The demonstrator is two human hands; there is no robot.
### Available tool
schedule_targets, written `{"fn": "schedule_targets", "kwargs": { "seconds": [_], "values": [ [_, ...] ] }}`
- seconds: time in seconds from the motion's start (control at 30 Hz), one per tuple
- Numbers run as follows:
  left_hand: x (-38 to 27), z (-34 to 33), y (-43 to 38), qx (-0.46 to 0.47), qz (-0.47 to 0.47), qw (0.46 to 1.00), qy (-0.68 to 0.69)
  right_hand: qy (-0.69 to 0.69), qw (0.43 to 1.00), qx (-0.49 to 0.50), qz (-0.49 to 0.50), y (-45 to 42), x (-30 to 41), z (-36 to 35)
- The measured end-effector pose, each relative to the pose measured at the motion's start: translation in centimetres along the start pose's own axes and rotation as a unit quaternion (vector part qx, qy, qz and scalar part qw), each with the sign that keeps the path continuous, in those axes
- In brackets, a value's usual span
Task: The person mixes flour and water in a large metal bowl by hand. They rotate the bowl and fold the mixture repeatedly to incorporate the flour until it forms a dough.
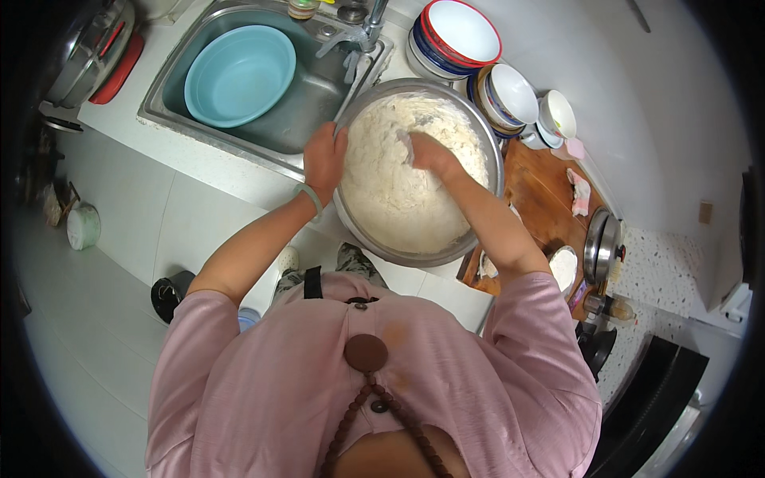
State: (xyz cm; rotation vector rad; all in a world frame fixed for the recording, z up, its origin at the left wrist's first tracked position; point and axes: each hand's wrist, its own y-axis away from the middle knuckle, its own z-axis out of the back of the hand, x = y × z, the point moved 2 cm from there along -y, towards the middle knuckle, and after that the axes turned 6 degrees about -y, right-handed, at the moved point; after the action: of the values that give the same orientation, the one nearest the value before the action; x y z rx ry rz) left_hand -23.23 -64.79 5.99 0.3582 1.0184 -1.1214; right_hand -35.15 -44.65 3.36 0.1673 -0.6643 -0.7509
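A wide metal basin [499, 173] before me holds a large mass of pale flour [388, 179], rough and clumped toward the far side, smoother and powdery near me. My left hand [324, 158] grips the basin's left rim, its thumb on the edge, with a pale bangle [311, 200] at the wrist. Inside the basin, my right hand [429, 154] is pushed into the flour near the middle. The fingers of that hand are mostly buried, so whether they are closed on anything is hidden.
Left of the basin is a steel sink [323, 89] holding a light blue plastic basin [239, 77], below a faucet [372, 30]. Stacked enamel bowls [460, 30] and smaller bowls [514, 95] stand behind. A wooden board [538, 185] lies right, with a lidded metal pan [600, 245] beside it.
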Motion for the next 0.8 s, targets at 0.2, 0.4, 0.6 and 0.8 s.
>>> {"fn": "schedule_targets", "kwargs": {
  "seconds": [0.2,0.4,0.6,0.8],
  "values": [
    [0.3,-0.4,0.1,-0.018,-0.015,1.000,-0.010,0.070,0.996,0.042,-0.035,7.6,5.3,0.4],
    [0.8,-0.7,0.2,0.013,0.000,1.000,-0.011,0.034,0.997,0.069,-0.018,13.7,8.4,-1.2],
    [1.1,-0.4,0.4,-0.005,0.019,1.000,0.012,0.072,0.997,0.033,0.019,10.9,6.6,-5.5],
    [0.9,0.1,0.5,0.024,0.012,1.000,0.005,0.016,0.999,-0.011,0.027,5.1,2.5,-7.1]
  ]
}}
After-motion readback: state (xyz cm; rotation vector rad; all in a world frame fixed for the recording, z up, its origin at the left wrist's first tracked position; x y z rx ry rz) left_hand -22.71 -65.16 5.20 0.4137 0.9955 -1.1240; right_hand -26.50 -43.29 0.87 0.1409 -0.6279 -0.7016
